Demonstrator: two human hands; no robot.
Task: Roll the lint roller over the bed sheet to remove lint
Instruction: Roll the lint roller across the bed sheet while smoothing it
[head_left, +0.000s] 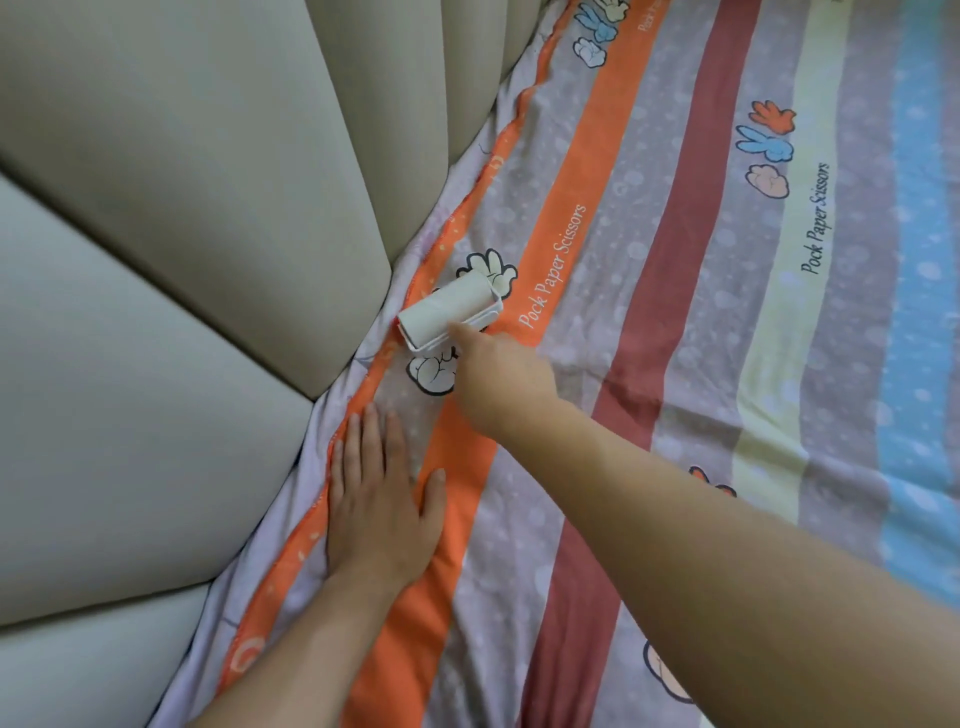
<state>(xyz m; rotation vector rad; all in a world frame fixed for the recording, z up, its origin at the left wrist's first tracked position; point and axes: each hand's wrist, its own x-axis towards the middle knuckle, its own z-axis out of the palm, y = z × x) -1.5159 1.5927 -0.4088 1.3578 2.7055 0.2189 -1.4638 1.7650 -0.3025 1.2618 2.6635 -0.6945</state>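
A white lint roller (448, 312) lies against the striped bed sheet (675, 312), close to the padded headboard. My right hand (498, 379) grips its handle from behind, with the index finger stretched along the frame; the handle itself is hidden under the hand. My left hand (382, 499) presses flat on the sheet nearer to me, fingers straight and spread over the lilac and orange stripes beside the headboard.
A beige padded headboard (182, 260) fills the left side and meets the sheet along a diagonal seam. The sheet, printed with hand cartoons and "Pock Paper Scissors" text, stretches off to the right.
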